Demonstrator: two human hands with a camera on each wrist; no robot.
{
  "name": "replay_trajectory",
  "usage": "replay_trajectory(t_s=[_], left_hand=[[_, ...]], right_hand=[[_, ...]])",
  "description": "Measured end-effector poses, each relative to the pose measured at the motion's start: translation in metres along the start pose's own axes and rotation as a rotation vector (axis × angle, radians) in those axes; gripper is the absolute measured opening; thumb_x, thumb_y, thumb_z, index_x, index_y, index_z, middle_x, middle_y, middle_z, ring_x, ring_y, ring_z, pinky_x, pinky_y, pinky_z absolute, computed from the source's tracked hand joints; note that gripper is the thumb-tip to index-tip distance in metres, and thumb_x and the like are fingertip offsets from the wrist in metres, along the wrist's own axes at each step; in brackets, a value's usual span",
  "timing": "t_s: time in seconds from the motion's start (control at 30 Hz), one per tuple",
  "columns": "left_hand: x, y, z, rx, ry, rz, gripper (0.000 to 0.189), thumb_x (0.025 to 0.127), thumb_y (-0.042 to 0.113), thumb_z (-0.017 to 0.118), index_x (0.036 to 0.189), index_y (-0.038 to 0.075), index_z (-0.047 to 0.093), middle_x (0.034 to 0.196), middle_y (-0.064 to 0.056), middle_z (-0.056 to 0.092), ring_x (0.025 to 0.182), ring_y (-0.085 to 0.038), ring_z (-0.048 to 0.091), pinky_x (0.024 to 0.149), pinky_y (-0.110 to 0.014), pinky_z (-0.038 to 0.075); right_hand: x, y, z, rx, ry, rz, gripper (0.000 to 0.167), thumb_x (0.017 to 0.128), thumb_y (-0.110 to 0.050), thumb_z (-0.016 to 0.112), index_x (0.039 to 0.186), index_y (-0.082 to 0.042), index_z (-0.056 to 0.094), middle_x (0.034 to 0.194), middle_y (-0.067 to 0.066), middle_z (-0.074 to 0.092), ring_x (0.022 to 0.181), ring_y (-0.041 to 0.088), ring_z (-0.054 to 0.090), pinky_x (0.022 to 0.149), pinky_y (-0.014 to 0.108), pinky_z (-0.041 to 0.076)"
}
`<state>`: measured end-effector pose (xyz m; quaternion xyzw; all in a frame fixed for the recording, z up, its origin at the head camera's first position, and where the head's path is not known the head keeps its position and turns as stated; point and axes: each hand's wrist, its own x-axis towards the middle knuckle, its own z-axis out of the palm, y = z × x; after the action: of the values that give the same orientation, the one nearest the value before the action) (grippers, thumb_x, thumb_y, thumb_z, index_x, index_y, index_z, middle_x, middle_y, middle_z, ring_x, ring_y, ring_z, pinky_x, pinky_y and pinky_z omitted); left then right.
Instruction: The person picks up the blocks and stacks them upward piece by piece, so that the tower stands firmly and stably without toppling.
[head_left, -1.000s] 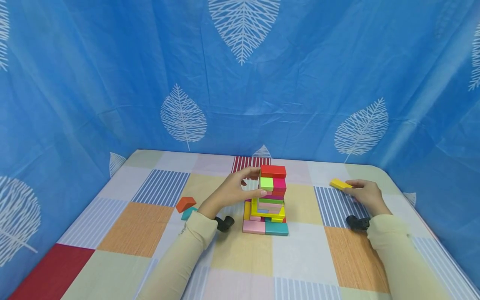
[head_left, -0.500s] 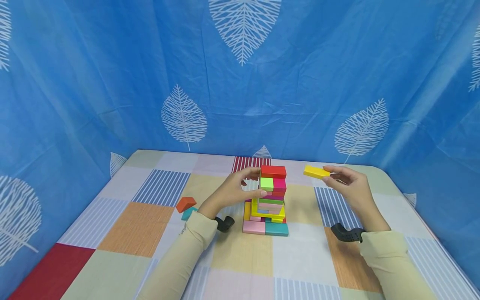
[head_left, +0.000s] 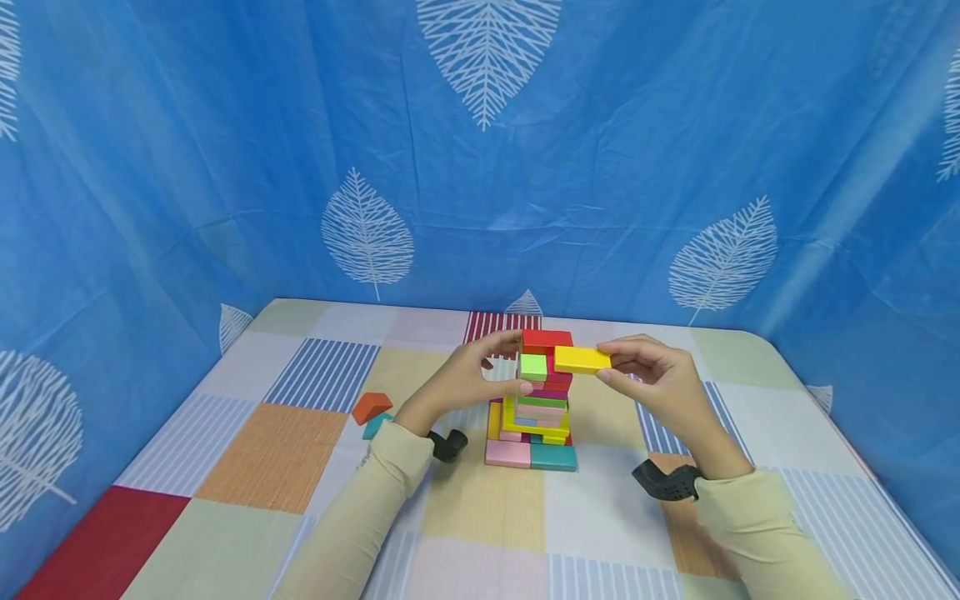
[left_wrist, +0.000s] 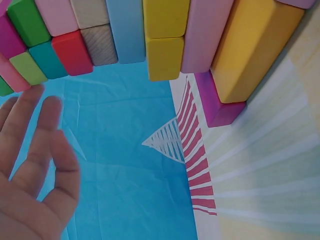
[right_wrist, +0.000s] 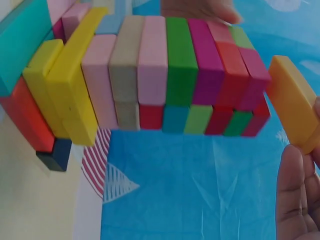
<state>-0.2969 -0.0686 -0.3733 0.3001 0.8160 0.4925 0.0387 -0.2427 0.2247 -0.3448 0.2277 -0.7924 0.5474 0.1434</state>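
A tower of colored wooden blocks [head_left: 542, 412] stands on the table, with a red block [head_left: 546, 340] on top. My left hand [head_left: 468, 379] is at the tower's upper left side, its thumb against the front near a lime green block [head_left: 533, 367]. In the left wrist view, the left fingers [left_wrist: 36, 135] look loosely extended, with fingertips at the stack's edge. My right hand [head_left: 656, 379] pinches a yellow rectangular block [head_left: 582, 360] by its right end. In the head view this block overlaps the tower's upper right; the right wrist view shows it close beside the tower's top end [right_wrist: 255, 75].
An orange block [head_left: 372, 407] and a teal block [head_left: 377, 427] lie left of the tower, partly behind the left arm. A patchwork cloth [head_left: 487, 517] covers the table. Blue curtains [head_left: 600, 167] with white leaves surround its back and sides.
My right hand has lifted the yellow block off the table's right side and carried it left to the tower's upper part. The left hand has stayed at the tower.
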Motion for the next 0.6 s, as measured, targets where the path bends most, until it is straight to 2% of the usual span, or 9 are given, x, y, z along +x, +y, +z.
replay_trajectory(t_s=[0.17, 0.43, 0.6], left_hand=[[0.0, 0.001, -0.001, 0.001, 0.039, 0.044, 0.076, 0.095, 0.021, 0.084, 0.16, 0.004, 0.049, 0.151, -0.015, 0.063, 0.136, -0.034, 0.059, 0.107, -0.044, 0.052], [0.0, 0.001, -0.002, -0.001, 0.038, 0.07, 0.072, 0.096, 0.016, 0.082, 0.159, 0.001, 0.05, 0.148, -0.017, 0.064, 0.134, -0.039, 0.058, 0.107, -0.042, 0.051], [0.001, 0.0, -0.003, 0.006, 0.03, 0.076, 0.071, 0.097, 0.016, 0.082, 0.159, 0.0, 0.05, 0.149, -0.018, 0.063, 0.135, -0.042, 0.057, 0.108, -0.046, 0.052]], right_hand=[[0.002, 0.0, 0.013, 0.003, -0.021, -0.012, 0.03, 0.091, 0.016, 0.076, 0.122, 0.014, 0.073, 0.113, -0.012, 0.071, 0.095, 0.006, 0.07, 0.089, 0.018, 0.058], [0.004, -0.001, 0.029, 0.007, -0.007, -0.007, 0.033, 0.09, 0.016, 0.078, 0.122, 0.013, 0.072, 0.114, 0.022, 0.069, 0.093, 0.005, 0.07, 0.086, 0.016, 0.058], [0.006, -0.002, 0.034, 0.008, 0.012, 0.007, 0.037, 0.088, 0.015, 0.08, 0.124, 0.011, 0.07, 0.113, 0.027, 0.071, 0.09, 0.005, 0.071, 0.084, 0.017, 0.059]])
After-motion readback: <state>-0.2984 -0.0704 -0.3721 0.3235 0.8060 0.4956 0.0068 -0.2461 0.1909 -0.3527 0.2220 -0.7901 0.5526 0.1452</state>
